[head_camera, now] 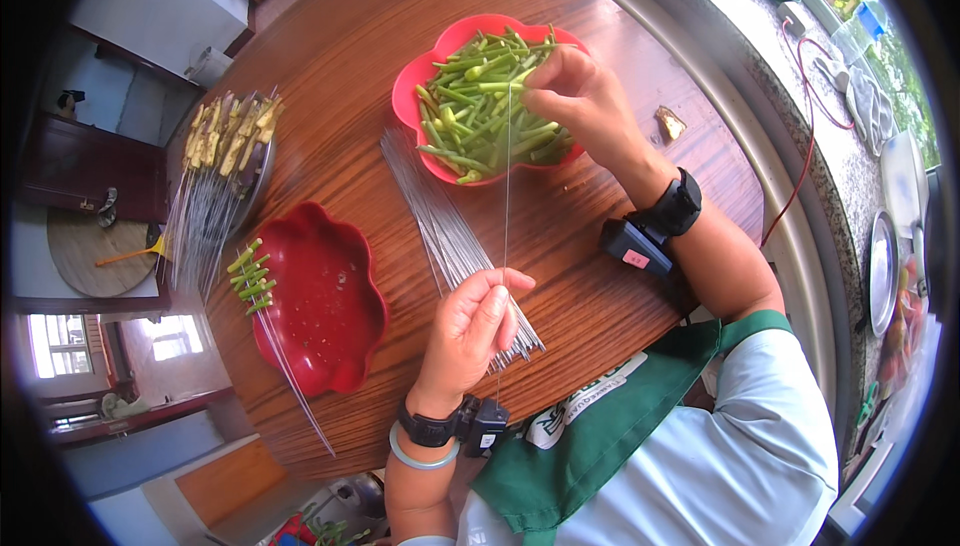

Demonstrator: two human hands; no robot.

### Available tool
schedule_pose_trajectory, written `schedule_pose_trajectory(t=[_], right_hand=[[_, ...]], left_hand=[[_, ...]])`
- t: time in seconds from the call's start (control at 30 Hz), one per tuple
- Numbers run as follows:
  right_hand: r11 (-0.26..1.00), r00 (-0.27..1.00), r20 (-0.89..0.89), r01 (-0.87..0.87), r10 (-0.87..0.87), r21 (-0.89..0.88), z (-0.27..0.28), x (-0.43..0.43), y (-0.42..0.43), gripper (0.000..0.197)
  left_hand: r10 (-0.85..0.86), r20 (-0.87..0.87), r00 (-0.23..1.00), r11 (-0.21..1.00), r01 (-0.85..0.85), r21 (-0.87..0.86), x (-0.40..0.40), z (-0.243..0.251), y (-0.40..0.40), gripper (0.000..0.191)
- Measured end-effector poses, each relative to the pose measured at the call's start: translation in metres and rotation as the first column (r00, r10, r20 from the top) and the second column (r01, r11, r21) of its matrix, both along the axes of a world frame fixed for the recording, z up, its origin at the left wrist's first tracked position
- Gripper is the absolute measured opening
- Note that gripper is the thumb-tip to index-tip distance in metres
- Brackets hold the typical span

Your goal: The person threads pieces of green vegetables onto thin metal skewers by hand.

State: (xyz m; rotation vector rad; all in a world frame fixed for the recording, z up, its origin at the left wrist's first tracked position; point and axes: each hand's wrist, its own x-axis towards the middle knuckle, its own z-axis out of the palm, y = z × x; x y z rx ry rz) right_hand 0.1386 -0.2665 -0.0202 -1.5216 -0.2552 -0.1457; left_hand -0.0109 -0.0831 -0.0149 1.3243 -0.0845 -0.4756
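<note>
My left hand [472, 321] pinches a thin metal skewer [508, 208] that stands nearly upright in the view. Over the far bowl, my right hand [574, 92] holds a short cut green stem [501, 86], perhaps garlic scape, between thumb and forefinger. The stem lies at the skewer's upper tip; whether it is pierced I cannot tell. Many more cut green stems [480, 118] fill the red scalloped bowl [407, 88] below. A bundle of bare metal skewers [442, 208] lies on the wooden table [330, 111], partly behind my left hand.
A red scalloped tray [322, 306] holds small crumbs. Across its left rim rest skewers threaded with green stem pieces [253, 276]. Farther left, skewered eggplant-like pieces [232, 133] are piled on a metal dish [262, 178]. A brownish scrap [670, 124] lies at right, before a granite counter [750, 58].
</note>
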Motion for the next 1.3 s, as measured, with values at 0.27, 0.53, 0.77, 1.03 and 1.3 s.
schedule_pose_trajectory(t=[0.27, 0.53, 0.77, 1.03, 1.3], right_hand=[[0.999, 0.999, -0.044, 0.019, -0.022, -0.047, -0.003, 0.001, -0.003, 0.01], [1.0, 0.999, -0.03, 0.023, -0.023, 0.007, -0.001, 0.0, -0.002, 0.008], [0.992, 0.992, 0.043, -0.122, 0.122, 0.005, -0.003, 0.001, -0.001, 0.006], [0.93, 0.93, 0.029, -0.367, 0.366, 0.024, 0.005, -0.012, 0.003, 0.008], [0.861, 0.867, 0.025, -0.49, 0.498, -0.136, 0.013, -0.022, 0.008, 0.004]], left_hand=[[0.003, 0.004, 1.0, 1.0, -0.003, 0.017, -0.001, -0.002, -0.001, 0.025], [-0.043, -0.003, 0.999, 0.999, 0.043, 0.017, 0.0, -0.001, 0.002, 0.022], [-0.035, 0.003, 0.999, 0.999, 0.035, -0.02, 0.0, -0.004, 0.0, 0.024], [-0.037, -0.012, 0.999, 0.999, 0.037, -0.021, 0.001, -0.002, 0.001, 0.026], [-0.01, -0.054, 0.998, 0.994, 0.005, -0.105, 0.001, -0.003, 0.003, 0.017]])
